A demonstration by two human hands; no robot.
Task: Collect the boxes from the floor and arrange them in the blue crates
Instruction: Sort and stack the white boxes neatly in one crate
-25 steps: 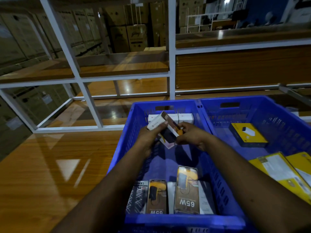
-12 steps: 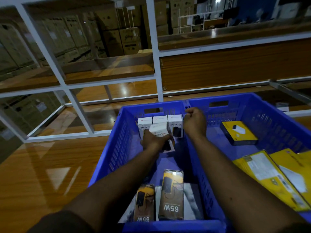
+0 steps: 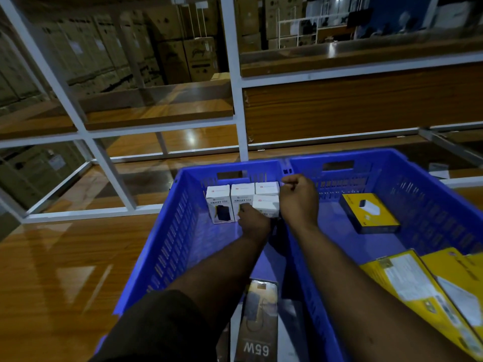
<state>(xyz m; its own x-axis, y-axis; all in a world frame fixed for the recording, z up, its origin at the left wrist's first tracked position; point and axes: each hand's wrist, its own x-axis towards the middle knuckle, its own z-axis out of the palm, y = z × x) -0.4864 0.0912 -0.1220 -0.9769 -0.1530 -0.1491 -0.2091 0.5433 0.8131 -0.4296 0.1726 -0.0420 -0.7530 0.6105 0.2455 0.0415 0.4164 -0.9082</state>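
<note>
A 65W box (image 3: 258, 327) is seen lying nearest, at 6 o'clock in the left blue crate (image 3: 167, 246). Farther in, a white box (image 3: 265, 206) is held by the left hand (image 3: 254, 223) beside three upright white boxes (image 3: 230, 202). At 1 o'clock, the right hand (image 3: 299, 202) is curled, empty, at the crates' shared wall.

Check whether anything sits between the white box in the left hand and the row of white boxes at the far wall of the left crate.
Nothing visible does. The left hand holds the white box against the row of white boxes.
</note>
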